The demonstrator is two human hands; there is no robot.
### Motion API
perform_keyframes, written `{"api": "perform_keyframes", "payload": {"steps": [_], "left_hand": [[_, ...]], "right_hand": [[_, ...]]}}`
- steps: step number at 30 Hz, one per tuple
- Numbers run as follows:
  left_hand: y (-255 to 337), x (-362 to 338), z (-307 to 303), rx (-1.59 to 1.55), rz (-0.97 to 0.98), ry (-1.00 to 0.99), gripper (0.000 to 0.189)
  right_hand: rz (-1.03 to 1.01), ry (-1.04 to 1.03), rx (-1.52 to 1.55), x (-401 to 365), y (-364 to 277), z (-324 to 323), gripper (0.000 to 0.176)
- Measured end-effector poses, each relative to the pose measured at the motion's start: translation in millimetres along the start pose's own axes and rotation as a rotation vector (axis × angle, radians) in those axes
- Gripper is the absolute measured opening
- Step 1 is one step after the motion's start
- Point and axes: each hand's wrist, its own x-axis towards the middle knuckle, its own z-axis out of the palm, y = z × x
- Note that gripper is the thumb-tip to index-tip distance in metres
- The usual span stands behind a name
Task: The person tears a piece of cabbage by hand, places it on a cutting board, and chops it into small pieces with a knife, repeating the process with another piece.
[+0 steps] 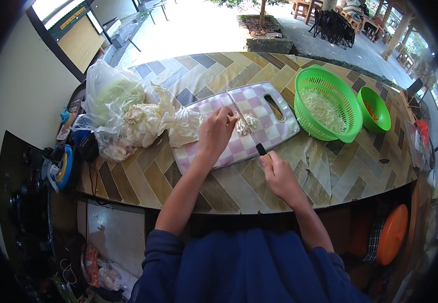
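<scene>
My right hand (282, 177) is closed around the dark handle of a kitchen knife (261, 149), its narrow blade pointing away across the cutting board (224, 157). My left hand (218, 129) is on the pink-and-white checked board, fingers curled and pressed together by the blade. They hold a pale, mushroom-like piece, mostly hidden under them. White chopped pieces (248, 123) lie against the blade, just right of my fingertips. Left of that hand, a pale, crumpled, leaf-like piece (184, 127) overlaps the board's edge, beside a larger whitish clump (142, 121).
Right of the board stands a green basket (304, 112) with white shreds, then a green bowl (383, 112) holding orange bits. A clear plastic bag (109, 83) with something pale green sits at the left. Past the table's far edge is a planter (269, 43).
</scene>
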Motion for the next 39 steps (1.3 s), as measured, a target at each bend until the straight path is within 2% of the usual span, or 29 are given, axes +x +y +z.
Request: {"api": "perform_keyframes", "payload": {"steps": [4, 7, 10, 16, 19, 22, 28, 31, 37, 39], "left_hand": [[-18.0, -16.3, -31.6, 0.182, -0.064, 0.093, 0.021], [-36.5, -22.9, -36.7, 0.29, -0.101, 0.078, 0.021], [-46.3, -22.4, -36.9, 0.265, -0.171, -0.01, 0.018], [-32.5, -20.9, -55.5, -0.209, -0.227, -0.003, 0.012], [-26.9, -22.2, -51.4, -0.247, -0.143, -0.026, 0.012], [-19.8, -20.6, -42.2, -0.381, -0.255, -0.077, 0.012], [-15.7, -11.7, -26.9, -0.221, -0.141, -0.366, 0.021], [-16.9, -7.5, -19.0, -0.06, -0.031, -0.411, 0.025], [-9.9, -6.1, -7.8, 0.103, -0.049, -0.247, 0.013], [-12.0, -7.2, -5.5, 0.093, 0.007, -0.225, 0.009]], "right_hand": [[0.01, -0.006, 0.015, -3.7, 5.6, -3.8, 0.032], [-0.018, -0.015, 0.006, -4.2, 13.0, 4.2, 0.031], [-0.021, -0.039, 0.019, -4.5, 7.0, 5.1, 0.031], [-0.014, -0.04, 0.071, -4.5, 9.2, 5.6, 0.032], [-0.012, -0.027, 0.092, -5.8, 11.4, 5.1, 0.032], [-0.021, -0.018, 0.095, -8.2, 13.1, 4.3, 0.033], [-0.013, -0.013, 0.093, -14.8, 13.5, 1.0, 0.033], [-0.004, -0.005, 0.088, -16.9, 13.9, -0.1, 0.033], [0.031, -0.012, 0.097, -17.9, 13.6, -1.1, 0.033], [0.029, -0.01, 0.093, -17.8, 13.5, -1.1, 0.033]]}}
